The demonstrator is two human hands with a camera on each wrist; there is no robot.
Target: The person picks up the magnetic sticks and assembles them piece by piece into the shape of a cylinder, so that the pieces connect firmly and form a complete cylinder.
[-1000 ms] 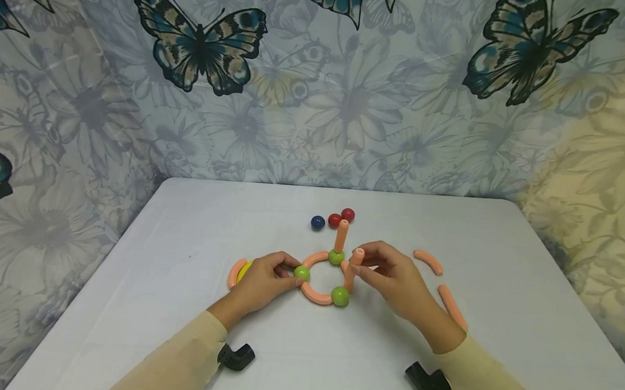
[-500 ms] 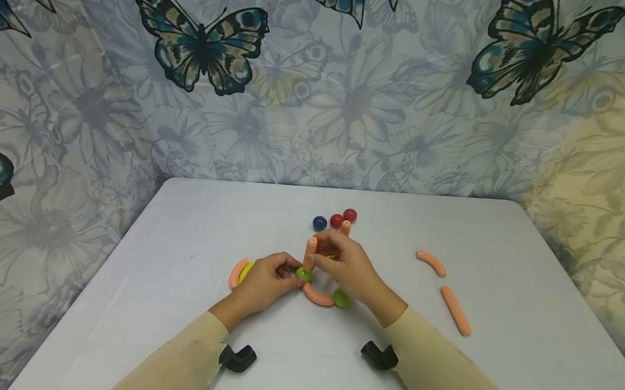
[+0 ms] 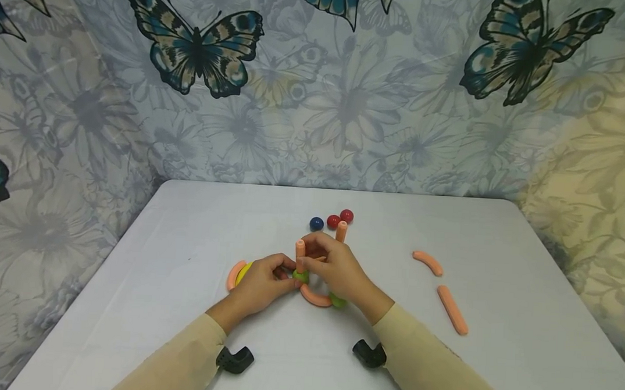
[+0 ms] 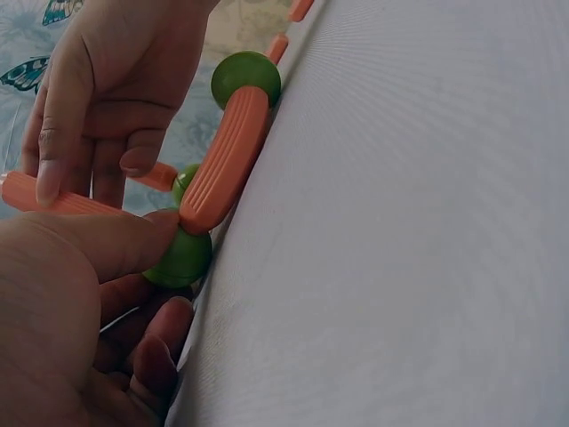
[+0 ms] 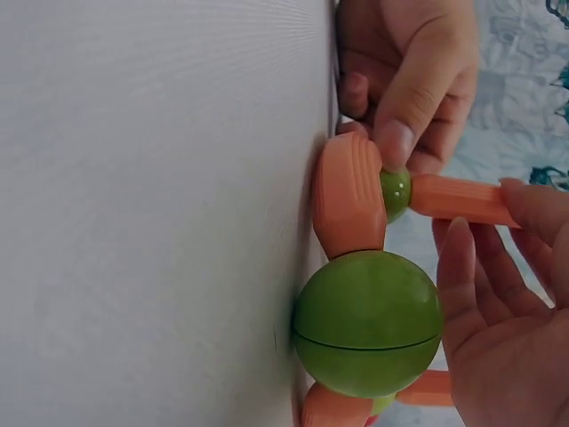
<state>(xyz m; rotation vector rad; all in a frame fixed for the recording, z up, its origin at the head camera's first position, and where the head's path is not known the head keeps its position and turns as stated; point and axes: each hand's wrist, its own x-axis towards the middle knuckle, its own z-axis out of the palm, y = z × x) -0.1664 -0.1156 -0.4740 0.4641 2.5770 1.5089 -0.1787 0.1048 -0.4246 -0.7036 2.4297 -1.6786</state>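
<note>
One orange stick, pinched by the right hand, has moved leftward onto the green ball gripped by the left hand, between the table side edges; joining appears underway.

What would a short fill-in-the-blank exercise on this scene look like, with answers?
1. The left hand holds a ball coloured ____.
2. Besides the rod in the right hand, ____ more stands upright.
3. Beyond the hands, two red balls lie near a third ball, which is ____.
4. Of the two loose pieces at the right, the one nearer the person is ____, the other curved.

Missing words: green; one; blue; straight.
</note>
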